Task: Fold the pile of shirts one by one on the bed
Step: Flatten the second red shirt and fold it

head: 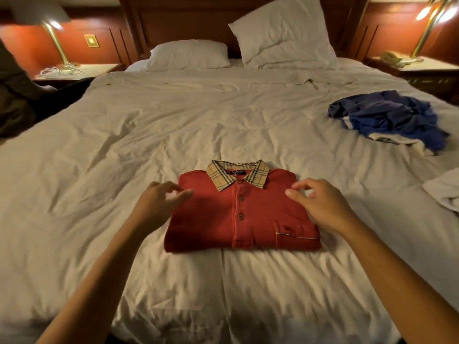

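**Red polo folded, both grips loose at its sides**

So the red polo shirt (pixel 238 214) is lying on the white bed (pixel 111 150), folded into a tidy rectangle, front side up. It sits right between the two grips. Its plaid collar (pixel 238 173) is on the far side from them, the buttons run down the middle, and the chest pocket is close to the right wrist.

The left grip (pixel 159 202), a bare hand, is at the shirt's left edge. The fingers are loosely curled and a bit blurry, and they aren't pinching anything as far as I can see. I honestly can't tell if they touch the fabric. The right grip (pixel 320 204) is over the shirt's right shoulder area with the thumb out and the fingers softly bent. It's holding nothing either.

Well beyond the right grip and off to its right there's a crumpled heap of blue shirts (pixel 387 117), with a pale piece poking out underneath. Further right of that same grip, at the picture's edge, is a white garment (pixel 444 192).

Far ahead of both grips, a flat pillow (pixel 188 54) and a propped-up pillow (pixel 283 33) sit against the wooden headboard (pixel 183 18).
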